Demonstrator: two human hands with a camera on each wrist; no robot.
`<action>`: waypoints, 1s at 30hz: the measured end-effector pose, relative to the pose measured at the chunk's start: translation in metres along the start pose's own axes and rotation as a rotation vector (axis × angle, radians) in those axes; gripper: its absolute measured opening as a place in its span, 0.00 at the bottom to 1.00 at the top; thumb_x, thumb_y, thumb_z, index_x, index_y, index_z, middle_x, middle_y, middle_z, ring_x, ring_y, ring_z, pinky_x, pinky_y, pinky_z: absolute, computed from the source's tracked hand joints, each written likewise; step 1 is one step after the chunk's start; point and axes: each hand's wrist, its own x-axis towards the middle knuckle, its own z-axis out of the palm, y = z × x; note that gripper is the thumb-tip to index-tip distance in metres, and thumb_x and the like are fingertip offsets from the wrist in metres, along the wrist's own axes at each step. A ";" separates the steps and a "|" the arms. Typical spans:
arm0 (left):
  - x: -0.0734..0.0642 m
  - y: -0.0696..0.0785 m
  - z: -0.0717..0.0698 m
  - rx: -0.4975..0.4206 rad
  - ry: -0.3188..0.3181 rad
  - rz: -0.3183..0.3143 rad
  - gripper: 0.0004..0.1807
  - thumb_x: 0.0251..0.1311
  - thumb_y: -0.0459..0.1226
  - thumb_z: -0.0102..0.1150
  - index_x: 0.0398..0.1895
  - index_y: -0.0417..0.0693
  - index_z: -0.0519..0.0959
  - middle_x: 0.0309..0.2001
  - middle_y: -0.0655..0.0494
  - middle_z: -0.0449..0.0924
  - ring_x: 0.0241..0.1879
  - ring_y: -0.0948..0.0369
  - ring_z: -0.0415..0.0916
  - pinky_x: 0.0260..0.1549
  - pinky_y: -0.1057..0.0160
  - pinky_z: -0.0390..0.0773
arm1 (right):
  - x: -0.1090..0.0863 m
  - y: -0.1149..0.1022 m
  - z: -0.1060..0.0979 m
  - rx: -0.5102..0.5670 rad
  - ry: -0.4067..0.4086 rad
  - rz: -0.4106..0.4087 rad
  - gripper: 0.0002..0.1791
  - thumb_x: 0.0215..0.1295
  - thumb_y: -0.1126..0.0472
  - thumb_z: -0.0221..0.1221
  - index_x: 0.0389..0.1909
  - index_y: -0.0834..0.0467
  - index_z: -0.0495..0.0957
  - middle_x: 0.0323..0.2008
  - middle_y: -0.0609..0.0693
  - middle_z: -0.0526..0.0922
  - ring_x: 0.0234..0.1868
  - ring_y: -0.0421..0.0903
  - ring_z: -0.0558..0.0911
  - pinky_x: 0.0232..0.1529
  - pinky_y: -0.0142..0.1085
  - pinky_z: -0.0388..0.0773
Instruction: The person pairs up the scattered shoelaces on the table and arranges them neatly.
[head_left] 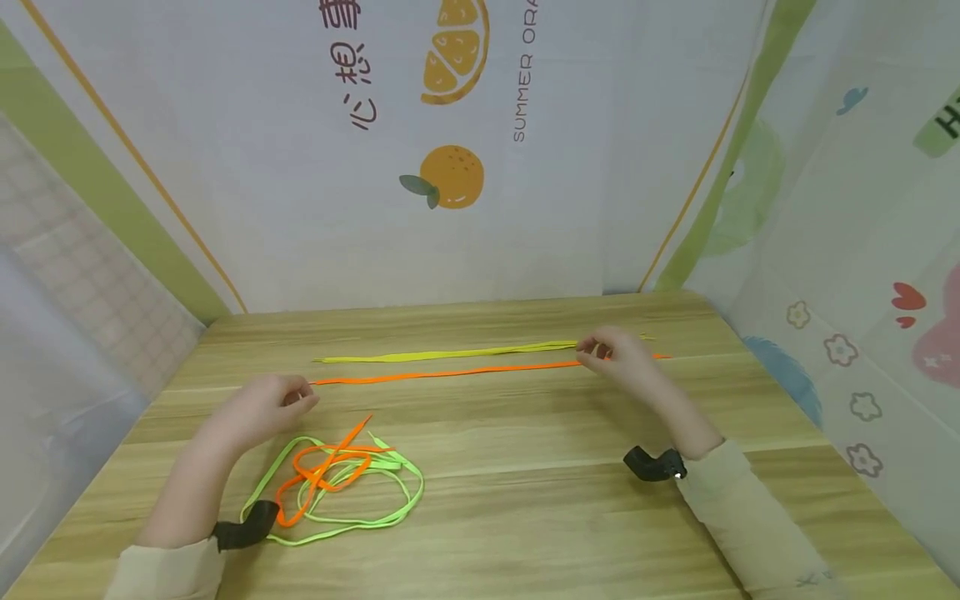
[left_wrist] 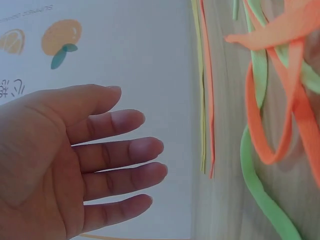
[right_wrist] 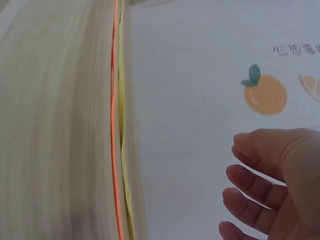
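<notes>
A yellow shoelace [head_left: 450, 355] lies stretched out across the far part of the table, and a straight orange shoelace [head_left: 450, 373] runs close in front of it. Near the orange lace's left end is my left hand [head_left: 258, 410]; the left wrist view shows its fingers spread, with nothing in them. My right hand [head_left: 618, 358] hovers over the right part of both laces, its fingers loosely bent and nothing between them in the right wrist view. In front of the left hand, a green shoelace [head_left: 360, 523] lies in loose loops with another orange shoelace [head_left: 348, 456] tangled over it.
The wooden table [head_left: 525, 517] ends at the back against a white printed cloth [head_left: 300, 233] with orange fruit drawings. More patterned cloth [head_left: 825, 275] hangs along the right side. A black wrist mount [head_left: 247, 527] sits on the left forearm, another [head_left: 652, 465] on the right.
</notes>
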 end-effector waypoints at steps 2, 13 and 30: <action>-0.002 0.003 0.000 -0.001 0.001 -0.004 0.08 0.66 0.38 0.55 0.36 0.42 0.79 0.23 0.59 0.70 0.22 0.62 0.64 0.24 0.61 0.66 | 0.000 -0.008 0.003 0.004 -0.004 -0.021 0.07 0.64 0.60 0.63 0.39 0.58 0.81 0.35 0.46 0.79 0.35 0.46 0.74 0.32 0.41 0.71; -0.013 0.017 0.006 0.004 0.008 0.036 0.09 0.66 0.39 0.57 0.28 0.47 0.75 0.20 0.61 0.63 0.21 0.64 0.60 0.22 0.64 0.62 | 0.002 -0.054 0.021 0.047 -0.019 -0.187 0.03 0.61 0.62 0.64 0.36 0.55 0.82 0.36 0.42 0.80 0.34 0.43 0.75 0.31 0.39 0.74; -0.023 0.043 0.007 -0.072 -0.084 0.087 0.04 0.63 0.38 0.60 0.31 0.49 0.78 0.24 0.63 0.73 0.24 0.67 0.68 0.26 0.65 0.71 | 0.003 -0.114 0.071 0.089 -0.162 -0.316 0.05 0.62 0.61 0.64 0.38 0.51 0.80 0.37 0.37 0.79 0.36 0.37 0.74 0.33 0.34 0.76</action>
